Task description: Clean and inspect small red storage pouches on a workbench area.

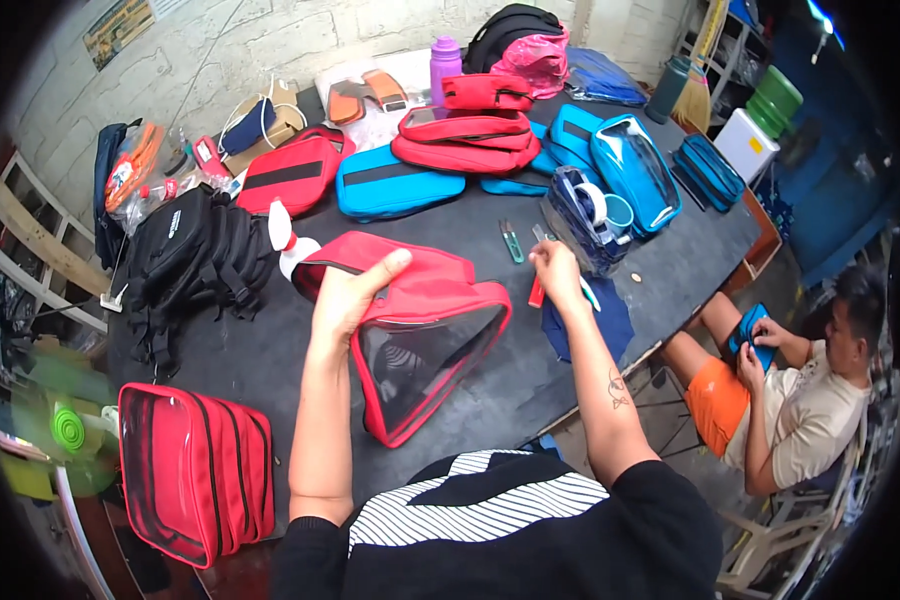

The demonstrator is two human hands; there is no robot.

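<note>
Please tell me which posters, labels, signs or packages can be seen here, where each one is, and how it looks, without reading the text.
Poster: on the brick wall, top left; tilted rectangle, yellowish with dark parts.
Label: on top of the black backpack, left on the table; small, white on black.
Cardboard box: at the table's far edge by the wall; brown, open.
Sticker: on the white box, right of the table; small, yellow.

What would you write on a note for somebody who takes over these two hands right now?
Left hand: holds the red pouch with a clear window up off the black table, thumb on top.
Right hand: fingers pinch a small red tool over the table; what it is cannot be told.
Green snips lie just beyond it.
Done: hard to tell; a stack of red pouches sits at the left, more red and blue ones at the far side.
Left: the pouch in hand looks unfinished.
</note>
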